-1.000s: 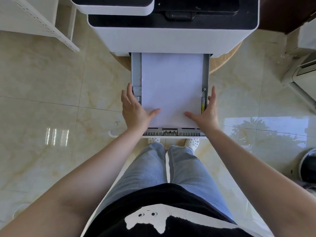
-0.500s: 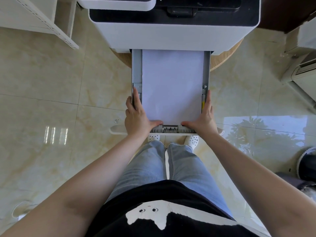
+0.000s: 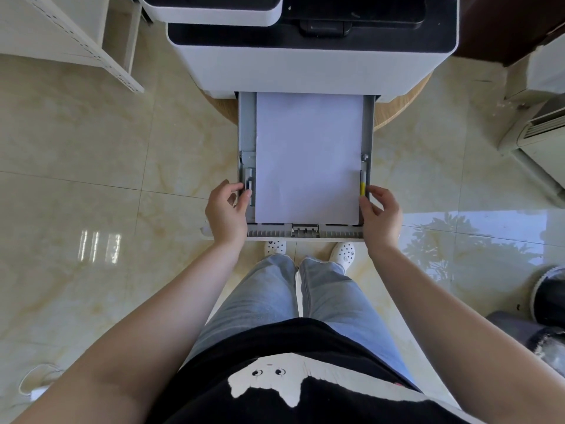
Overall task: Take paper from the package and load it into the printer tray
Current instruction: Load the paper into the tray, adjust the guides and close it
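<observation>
A white stack of paper lies flat in the grey printer tray, which is pulled out of the white and black printer. My left hand grips the tray's left side at the grey paper guide, fingers curled over the wall. My right hand holds the tray's right side beside the yellow-marked guide, fingertips on the rim. No paper package is in view.
The printer stands on a round wooden table. A white shelf frame is at the far left, an air-conditioner unit at the right, a dark bin at the lower right. My legs and white shoes stand just below the tray.
Both hands have left the paper's near edge and moved outward to the tray's side walls, fingers curling around them. The tray looks about as far out as before.
</observation>
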Tool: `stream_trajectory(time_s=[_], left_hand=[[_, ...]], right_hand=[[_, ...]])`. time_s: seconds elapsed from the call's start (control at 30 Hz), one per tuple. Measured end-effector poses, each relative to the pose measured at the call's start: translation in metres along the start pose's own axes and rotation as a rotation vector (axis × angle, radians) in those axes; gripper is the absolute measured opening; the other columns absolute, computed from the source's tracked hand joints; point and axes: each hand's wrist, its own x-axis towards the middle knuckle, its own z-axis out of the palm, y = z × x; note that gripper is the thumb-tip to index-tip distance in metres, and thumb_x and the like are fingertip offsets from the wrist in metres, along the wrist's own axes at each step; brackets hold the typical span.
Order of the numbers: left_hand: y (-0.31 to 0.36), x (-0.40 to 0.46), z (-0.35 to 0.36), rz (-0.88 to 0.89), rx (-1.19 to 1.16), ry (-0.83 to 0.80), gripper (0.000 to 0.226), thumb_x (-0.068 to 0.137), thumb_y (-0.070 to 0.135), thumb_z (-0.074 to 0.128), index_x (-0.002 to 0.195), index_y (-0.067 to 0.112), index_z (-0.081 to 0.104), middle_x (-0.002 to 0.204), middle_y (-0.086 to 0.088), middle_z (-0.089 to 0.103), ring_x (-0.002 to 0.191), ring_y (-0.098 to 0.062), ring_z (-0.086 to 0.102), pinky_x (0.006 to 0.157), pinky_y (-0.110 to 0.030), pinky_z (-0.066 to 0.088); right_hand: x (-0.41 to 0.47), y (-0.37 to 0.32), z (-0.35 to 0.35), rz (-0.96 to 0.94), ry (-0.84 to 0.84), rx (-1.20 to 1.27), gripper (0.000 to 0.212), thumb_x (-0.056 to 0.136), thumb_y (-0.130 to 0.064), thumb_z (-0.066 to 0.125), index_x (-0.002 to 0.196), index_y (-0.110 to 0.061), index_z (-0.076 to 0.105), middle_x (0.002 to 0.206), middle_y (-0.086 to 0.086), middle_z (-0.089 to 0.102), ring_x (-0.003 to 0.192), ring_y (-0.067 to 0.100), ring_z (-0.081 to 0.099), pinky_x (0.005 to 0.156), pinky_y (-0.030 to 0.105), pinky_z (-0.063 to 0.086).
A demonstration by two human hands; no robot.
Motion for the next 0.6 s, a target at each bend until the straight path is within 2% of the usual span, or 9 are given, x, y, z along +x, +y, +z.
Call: stream_trajectory(time_s=[0.07,0.13,0.2,0.27,0.37,0.43,0.5,0.6], left_hand=[[0.004,0.000,0.000,-0.025,-0.031,-0.002,0.019,0.085,0.018,0.067,0.100,0.008,0.070,0.088,0.001,0.069,0.088,-0.023,0.069,0.085,-0.032,0.054],[0.010,0.000,0.001,-0.040,-0.050,0.011,0.019,0.085,0.014,0.067,0.100,0.005,0.071,0.075,0.012,0.063,0.079,-0.019,0.066,0.075,-0.017,0.050],[0.012,-0.001,0.002,-0.086,-0.073,0.031,0.021,0.084,0.012,0.068,0.104,0.005,0.071,0.082,0.012,0.065,0.080,-0.013,0.065,0.068,0.000,0.042],[0.012,0.000,0.003,-0.130,-0.104,0.047,0.024,0.083,0.012,0.069,0.106,0.005,0.071,0.092,0.005,0.067,0.082,-0.009,0.064,0.066,0.003,0.041],[0.012,0.002,0.003,-0.163,-0.119,0.060,0.025,0.082,0.012,0.070,0.107,0.005,0.071,0.097,0.004,0.066,0.083,-0.004,0.061,0.066,0.005,0.041],[0.012,0.003,0.004,-0.184,-0.139,0.057,0.024,0.081,0.011,0.071,0.105,0.005,0.072,0.098,0.004,0.066,0.084,-0.002,0.060,0.067,0.003,0.042],[0.013,0.005,0.006,-0.203,-0.163,0.040,0.022,0.080,0.009,0.072,0.102,0.005,0.072,0.099,-0.003,0.070,0.086,-0.010,0.063,0.074,-0.006,0.046],[0.013,0.009,0.008,-0.216,-0.160,0.016,0.021,0.078,0.008,0.073,0.098,0.004,0.073,0.106,-0.012,0.072,0.095,-0.021,0.068,0.088,-0.025,0.051]], right_hand=[[0.002,0.001,0.000,0.022,0.022,-0.022,0.020,0.090,-0.022,0.059,0.109,-0.020,0.065,0.106,-0.008,0.068,0.097,0.011,0.068,0.064,0.019,0.048],[0.004,0.000,0.002,0.044,0.047,-0.057,0.023,0.087,-0.025,0.061,0.108,-0.020,0.070,0.101,-0.005,0.072,0.093,0.010,0.069,0.070,0.025,0.051],[0.006,0.000,0.002,0.076,0.063,-0.065,0.023,0.086,-0.026,0.063,0.106,-0.019,0.072,0.095,-0.004,0.073,0.087,0.010,0.068,0.072,0.026,0.051],[0.008,0.001,0.003,0.104,0.078,-0.051,0.021,0.084,-0.026,0.066,0.102,-0.019,0.073,0.089,-0.003,0.072,0.081,0.013,0.067,0.073,0.028,0.053],[0.008,0.001,0.003,0.114,0.091,0.000,0.019,0.082,-0.024,0.067,0.099,-0.017,0.074,0.085,-0.005,0.072,0.077,0.013,0.066,0.073,0.029,0.053],[0.007,0.000,0.005,0.110,0.097,0.017,0.017,0.082,-0.022,0.067,0.096,-0.016,0.074,0.081,-0.003,0.069,0.071,0.013,0.061,0.064,0.024,0.047],[0.007,-0.002,0.007,0.091,0.093,0.000,0.006,0.081,-0.021,0.066,0.082,-0.020,0.072,0.074,0.003,0.065,0.065,0.015,0.053,0.059,0.024,0.039],[0.007,-0.004,0.010,0.059,0.077,0.011,0.007,0.079,-0.017,0.066,0.073,-0.022,0.067,0.071,0.016,0.063,0.065,0.018,0.051,0.064,0.029,0.043]])
